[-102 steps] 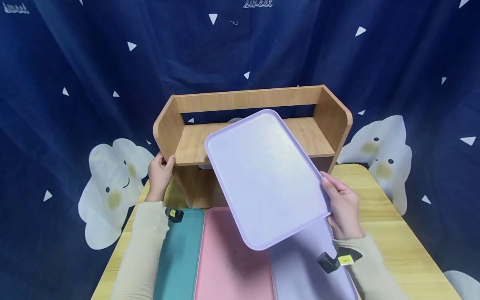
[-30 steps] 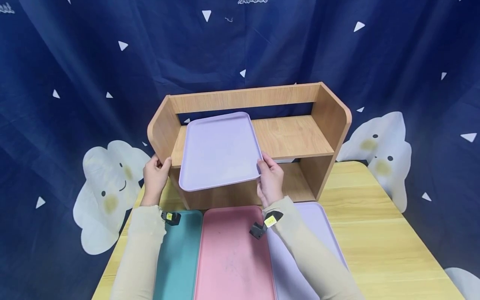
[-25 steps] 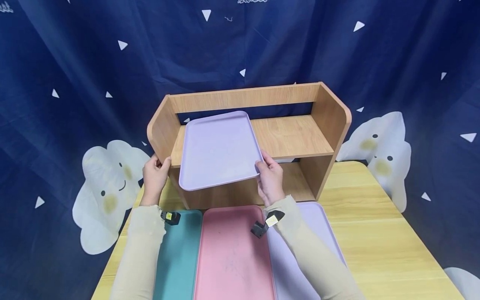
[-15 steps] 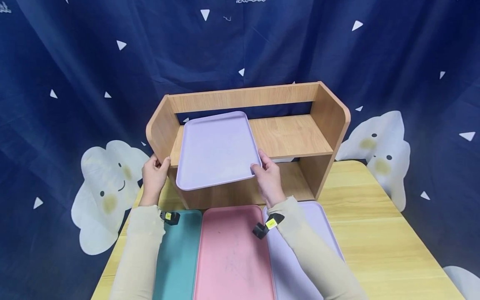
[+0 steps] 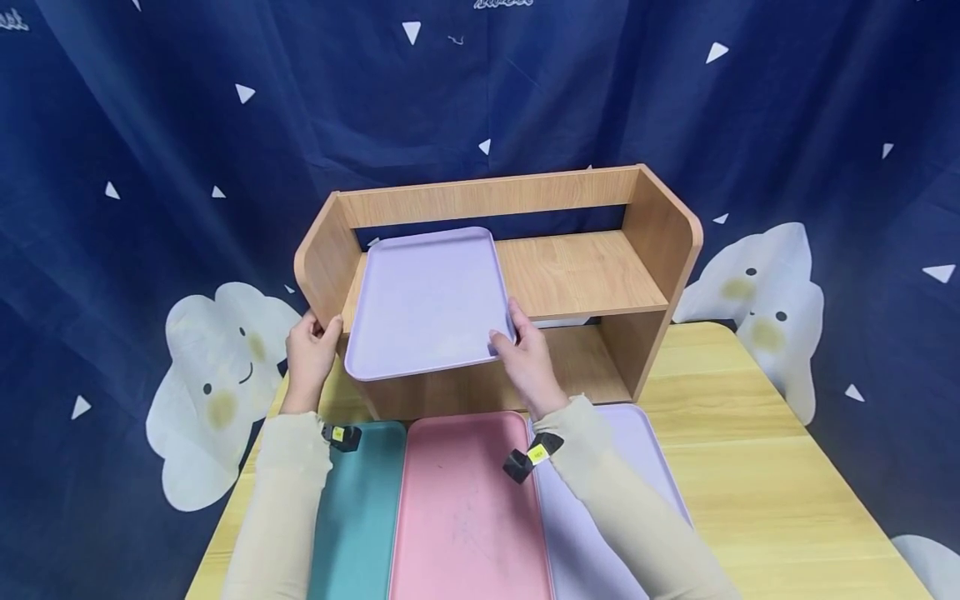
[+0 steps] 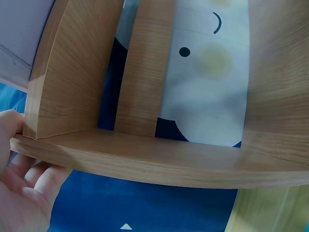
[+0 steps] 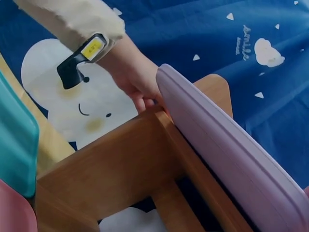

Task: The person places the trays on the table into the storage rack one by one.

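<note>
A lavender tray (image 5: 427, 300) lies on the left half of the top board of a wooden shelf (image 5: 585, 271), its near edge overhanging the front. My right hand (image 5: 521, 354) holds the tray's near right corner, thumb on top. My left hand (image 5: 311, 346) grips the front edge of the shelf's left side panel. In the left wrist view the left hand's fingers (image 6: 21, 193) curl under the wooden panel (image 6: 145, 162). The right wrist view shows the tray's rim (image 7: 227, 145) edge-on above the shelf (image 7: 111, 169), with the left hand (image 7: 135, 79) behind it.
Three trays lie side by side on the yellow table (image 5: 780, 492) in front of the shelf: teal (image 5: 356, 508), pink (image 5: 465, 508), and another lavender one (image 5: 573, 546) under my right forearm. A dark blue curtain with cloud faces (image 5: 225, 375) hangs behind.
The lavender tray, earlier held tilted in the air by my right hand, now lies on the top shelf and has slid a little left. The left hand has stayed on the side panel.
</note>
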{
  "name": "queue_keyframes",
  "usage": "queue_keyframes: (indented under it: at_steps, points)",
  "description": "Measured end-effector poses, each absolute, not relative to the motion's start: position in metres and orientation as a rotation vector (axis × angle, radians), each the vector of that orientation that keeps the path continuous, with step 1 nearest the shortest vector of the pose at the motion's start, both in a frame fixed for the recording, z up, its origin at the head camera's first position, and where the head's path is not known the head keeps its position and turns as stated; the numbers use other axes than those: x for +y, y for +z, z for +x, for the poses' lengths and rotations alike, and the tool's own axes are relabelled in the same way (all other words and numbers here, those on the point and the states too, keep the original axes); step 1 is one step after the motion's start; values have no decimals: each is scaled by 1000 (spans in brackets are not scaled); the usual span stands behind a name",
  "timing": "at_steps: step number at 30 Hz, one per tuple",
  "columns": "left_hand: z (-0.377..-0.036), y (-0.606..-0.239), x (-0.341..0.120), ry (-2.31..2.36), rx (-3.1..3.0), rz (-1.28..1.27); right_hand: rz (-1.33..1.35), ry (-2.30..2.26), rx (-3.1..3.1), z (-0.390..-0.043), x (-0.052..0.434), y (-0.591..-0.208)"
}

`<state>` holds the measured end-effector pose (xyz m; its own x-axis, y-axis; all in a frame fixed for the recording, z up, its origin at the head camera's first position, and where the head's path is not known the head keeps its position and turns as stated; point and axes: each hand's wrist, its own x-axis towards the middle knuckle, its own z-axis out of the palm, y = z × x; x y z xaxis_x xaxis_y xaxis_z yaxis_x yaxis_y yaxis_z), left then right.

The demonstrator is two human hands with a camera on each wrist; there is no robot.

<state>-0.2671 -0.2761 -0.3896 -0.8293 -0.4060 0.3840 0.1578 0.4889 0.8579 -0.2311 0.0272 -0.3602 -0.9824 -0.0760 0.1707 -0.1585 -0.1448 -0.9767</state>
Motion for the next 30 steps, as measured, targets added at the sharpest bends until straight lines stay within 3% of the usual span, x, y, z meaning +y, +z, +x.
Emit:
queue_keyframes:
  at_steps: [22,30]
  points:
    - [-264,-385,-274,-1456,-2166,214,241,2420,-2015,-232,26,-358]
    - [-260,-378,-271,-1532,-2164,279,208,2423,-1963,-221,50,-360]
